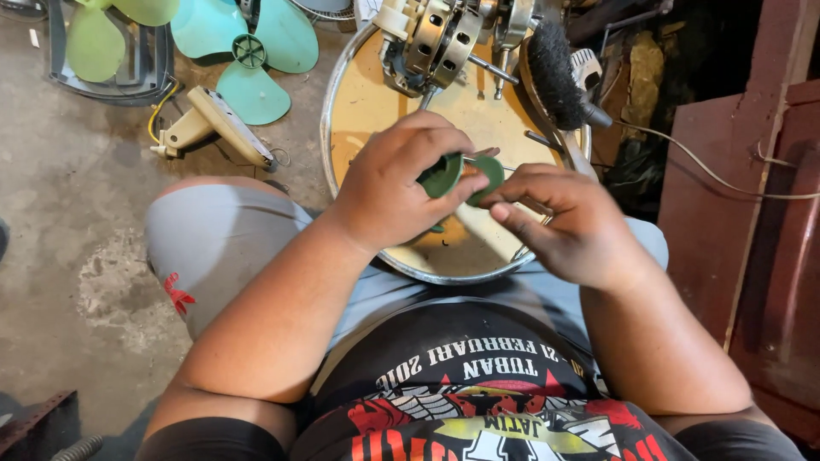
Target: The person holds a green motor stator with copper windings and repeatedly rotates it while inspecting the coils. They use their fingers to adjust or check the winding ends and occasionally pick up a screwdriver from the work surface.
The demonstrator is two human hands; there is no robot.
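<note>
- Concrete floor (68, 222): grey, stained, fills the left side; its lower left corner is partly covered by a dark rusty object that the frame edge cuts off.
- Rust-red metal panel (769, 256): takes up the right edge; a thin pale cable (709, 175) runs across it and out of the frame.
- Person's lap: grey shorts and a black printed shirt, seated, knees spread; the round tray sits between the knees.
- Round tray (367, 94): chrome rim, tan inside, serving as the worktop; its near part is hidden behind both hands, its far part under motor parts.
- Fan motor (436, 38): bare metal stack with a shaft, at the tray's far edge, cut off by the top of the frame.
- Teal fan blade (248, 55): lies on the floor beyond the left knee; a light green blade (98, 38) lies further left, partly out of frame.
- Cream plastic fan part (218, 124): on the floor just below the teal blade, with a yellow wire at its end.
- Black round brush (555, 72): leans on the tray's right rim.
- Left hand (397, 188): grip closed around a small green plastic piece (442, 176), fingers curled over and hiding most of it.
- Right hand (568, 222): grip pinching a second green disc-shaped bit (489, 175) right against the first, above the tray's middle. Whether the two green parts are one piece is hard to make out; something brownish shows between them.
</note>
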